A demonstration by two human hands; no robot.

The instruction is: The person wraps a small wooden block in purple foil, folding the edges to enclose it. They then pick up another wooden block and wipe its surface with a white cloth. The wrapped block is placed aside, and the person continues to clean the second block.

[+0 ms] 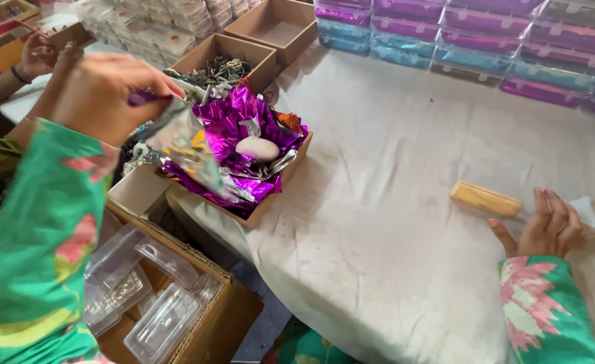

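Note:
My left hand is raised at the upper left and pinches a sheet of shiny silver-purple foil that hangs over a cardboard box. That box holds crumpled purple foil and a pale pink oval piece. My right hand rests flat on the white cloth-covered table, fingers spread. Its fingertips touch a small white piece. A tan wooden block lies just left of it.
Stacked purple and teal boxes line the far edge. Open cardboard boxes sit behind, one with dark bits. Clear plastic trays fill a carton at lower left. Another person's hand works at upper left.

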